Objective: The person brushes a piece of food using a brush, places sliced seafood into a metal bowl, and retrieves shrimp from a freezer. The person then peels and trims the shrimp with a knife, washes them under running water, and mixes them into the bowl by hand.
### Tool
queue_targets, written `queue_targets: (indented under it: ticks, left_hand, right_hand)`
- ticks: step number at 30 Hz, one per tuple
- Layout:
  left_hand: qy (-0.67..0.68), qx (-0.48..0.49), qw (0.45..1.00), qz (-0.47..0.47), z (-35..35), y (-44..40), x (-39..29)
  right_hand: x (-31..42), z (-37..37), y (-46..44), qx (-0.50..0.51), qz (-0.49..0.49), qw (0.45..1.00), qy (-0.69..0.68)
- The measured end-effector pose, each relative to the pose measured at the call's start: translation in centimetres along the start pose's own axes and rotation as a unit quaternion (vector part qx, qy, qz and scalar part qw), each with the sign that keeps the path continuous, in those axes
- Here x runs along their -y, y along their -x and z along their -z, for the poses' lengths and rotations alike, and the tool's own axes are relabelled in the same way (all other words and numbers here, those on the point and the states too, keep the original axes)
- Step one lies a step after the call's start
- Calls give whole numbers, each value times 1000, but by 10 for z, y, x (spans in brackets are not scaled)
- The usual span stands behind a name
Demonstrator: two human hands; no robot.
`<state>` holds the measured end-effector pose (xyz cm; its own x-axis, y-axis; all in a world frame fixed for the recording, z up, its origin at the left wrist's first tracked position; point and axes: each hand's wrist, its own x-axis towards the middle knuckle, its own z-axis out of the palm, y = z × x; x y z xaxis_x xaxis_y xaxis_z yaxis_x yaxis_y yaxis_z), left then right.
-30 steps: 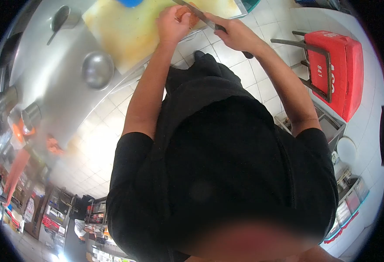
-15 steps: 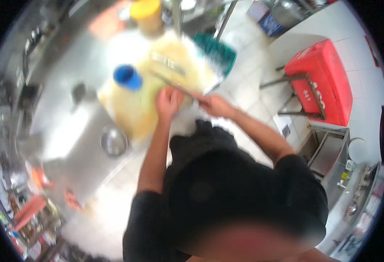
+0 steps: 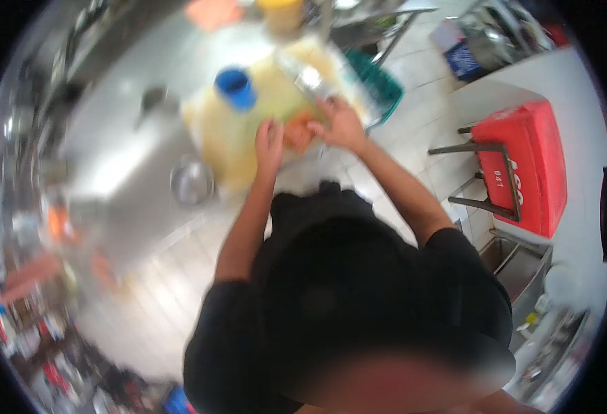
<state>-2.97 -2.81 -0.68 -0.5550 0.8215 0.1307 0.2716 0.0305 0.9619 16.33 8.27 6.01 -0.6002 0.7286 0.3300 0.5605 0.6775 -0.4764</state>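
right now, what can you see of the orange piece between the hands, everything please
The orange piece is an irregular lump, too blurred to tell texture or material. It lies on the yellowed board, near the wearer's side, between the left hand and right hand. The right thumb seems to touch it; left-hand contact is unclear.

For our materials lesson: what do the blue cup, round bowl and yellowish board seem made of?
Blue cup: probably smooth plastic, judging by its solid, even colour.
Round bowl: likely polished metal, given its silvery shine.
Yellowish board: perhaps matt plastic, patchy with no grain showing, though blur leaves wood possible.
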Motion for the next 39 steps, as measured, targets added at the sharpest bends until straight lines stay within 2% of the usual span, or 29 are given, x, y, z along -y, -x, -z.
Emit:
queue_targets:
  ticks: [2, 5, 9, 11, 12, 15, 17, 18, 19, 20, 22, 24, 27, 30, 31, 33, 35, 37, 39]
  left_hand:
    - [113, -30, 988, 95, 14, 13, -7]
    - [221, -62, 954, 195, 32, 17, -12]
    - [333, -88, 903, 255, 60, 27, -8]
    - [414, -84, 858, 293, 79, 34, -17]
    - [455, -75, 832, 309, 89, 36, -21]
    - [635, -68, 727, 251, 129, 40, -39]
    - [674, -68, 700, 228, 159, 45, -50]
    - [695, -68, 683, 214, 175, 44, -54]
    - [702, -117, 669, 215, 188, 44, -57]
    - [705, -142, 664, 205, 200, 45, -61]
    - [707, -191, 655, 184, 223, 47, -65]
    - [703, -217, 656, 168, 237, 46, -58]
    - [690, -260, 659, 146, 257, 42, -47]
    - [665, -300, 672, 131, 286, 40, -44]
    - [661, -307, 673, 124, 294, 40, -44]
    - [659, -323, 670, 109, 302, 41, -41]
    - [656, -338, 667, 100, 308, 37, -18]
    - [652, -338, 673, 90, 311, 22, -17]
    - [647, -336, 678, 89, 311, 8, -20]
  right_hand:
    - [43, -14, -1, -45, 67, 997, -1]
    - [65, -44, -4, 56, 18, 996, 66]
    - [78, -59, -10, 116, -74, 986, -93]
    - [100, -58, -4, 125, -104, 968, -190]
    - [124, -55, -8, 125, -59, 969, -204]
    - [209, -51, -33, 121, 82, 968, -204]
    - [232, -58, -52, 125, 191, 961, -155]
    - [242, -62, -72, 114, 183, 965, -150]
    - [251, -69, -98, 104, 175, 968, -145]
    - [261, -78, -124, 94, 165, 972, -141]
    - [288, -100, -173, 173, 146, 966, -126]
    - [302, -160, -215, 160, 208, 962, -78]
    - [334, -219, -258, 198, 236, 951, 5]
    - [311, -296, -331, 242, 273, 931, -18]
    - [300, -305, -365, 195, 286, 938, 19]
    - [267, -314, -401, 183, 251, 951, 4]
    - [231, -316, -422, 237, 139, 956, -103]
    - [228, -302, -439, 271, 24, 939, -211]
    - [238, -303, -420, 296, -41, 910, -287]
